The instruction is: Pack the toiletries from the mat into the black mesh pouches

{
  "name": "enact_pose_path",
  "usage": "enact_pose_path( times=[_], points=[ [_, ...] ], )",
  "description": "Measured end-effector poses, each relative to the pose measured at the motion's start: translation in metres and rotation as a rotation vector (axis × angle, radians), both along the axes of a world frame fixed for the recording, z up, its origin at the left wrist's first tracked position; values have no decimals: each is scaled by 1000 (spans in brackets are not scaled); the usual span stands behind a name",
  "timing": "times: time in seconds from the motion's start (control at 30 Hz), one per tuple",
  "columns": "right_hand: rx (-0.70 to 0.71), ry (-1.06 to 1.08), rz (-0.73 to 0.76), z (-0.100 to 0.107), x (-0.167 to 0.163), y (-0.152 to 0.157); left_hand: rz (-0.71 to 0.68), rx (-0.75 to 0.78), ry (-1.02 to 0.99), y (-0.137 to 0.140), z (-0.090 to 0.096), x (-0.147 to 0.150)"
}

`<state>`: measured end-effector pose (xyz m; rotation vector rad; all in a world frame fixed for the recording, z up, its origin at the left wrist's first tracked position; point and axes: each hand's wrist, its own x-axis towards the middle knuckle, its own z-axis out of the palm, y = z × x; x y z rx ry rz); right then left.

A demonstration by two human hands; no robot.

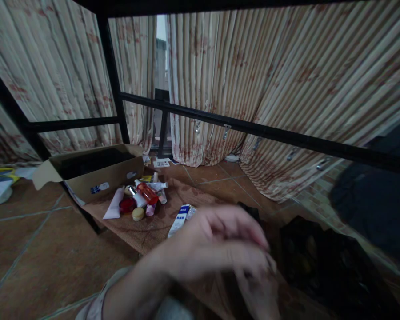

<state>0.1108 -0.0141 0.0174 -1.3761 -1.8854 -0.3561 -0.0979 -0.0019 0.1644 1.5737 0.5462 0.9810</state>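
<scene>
My left hand (pixel 206 244) reaches across the middle, blurred, with its fingers curled and its thumb stretched toward my right hand (pixel 260 289). The two hands meet at their fingertips; whatever may be between them is too smeared to make out. My right hand is partly hidden behind the left one, and its fingers are indistinct. Just beyond my left hand lie a white and blue box (pixel 179 220) and a silvery blister pack (pixel 191 212). Both rest on a brown cloth-covered surface (pixel 133 233).
Left of my hands are a pink tube (pixel 114 204), a red jar (pixel 128 205), an orange-red bottle (pixel 147 192) and a small yellowish jar (pixel 138 214). Behind them stands an open cardboard box (pixel 103 181). A black bag (pixel 320 262) is at right; a black metal frame (pixel 206 116) crosses before curtains (pixel 213 66).
</scene>
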Motion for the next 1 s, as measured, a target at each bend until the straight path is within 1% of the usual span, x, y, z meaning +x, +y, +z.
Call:
enact_pose_path(
  times=[0.03,0.07,0.1,0.13,0.17,0.2,0.23,0.27,0.33,0.43,0.6,0.8,0.9,1.0],
  points=[
    [-13,-3,9,0,0,0,292,32,49,28,-7,-13],
    [-28,-10,20,0,0,0,651,66,118,56,-18,-30],
    [-38,-13,24,-1,0,0,945,72,263,81,-32,-49],
    [-44,-15,24,-1,1,0,1198,45,451,102,-49,-69],
    [-46,-17,22,-2,1,0,1402,-4,641,118,-66,-88],
    [-44,-18,20,-2,1,0,1508,-39,806,129,-83,-106],
    [-42,-20,19,-3,1,1,1563,-80,932,136,-97,-120],
    [-40,-23,19,-3,1,1,1567,-112,1020,140,-110,-131],
    [-38,-25,22,-2,0,1,1516,-182,1099,142,-127,-142],
    [-32,-23,18,0,-3,2,1444,-263,1123,143,-136,-143],
    [-54,-40,-5,1,-4,3,1366,-344,1163,150,-133,-142],
    [-65,-41,-11,1,-4,3,1235,-348,1216,148,-128,-132],
    [-79,-39,-11,2,-3,2,1231,-359,1217,145,-125,-131],
    [-84,-29,-11,3,-4,2,1221,-365,1186,139,-117,-137]
  ],
)
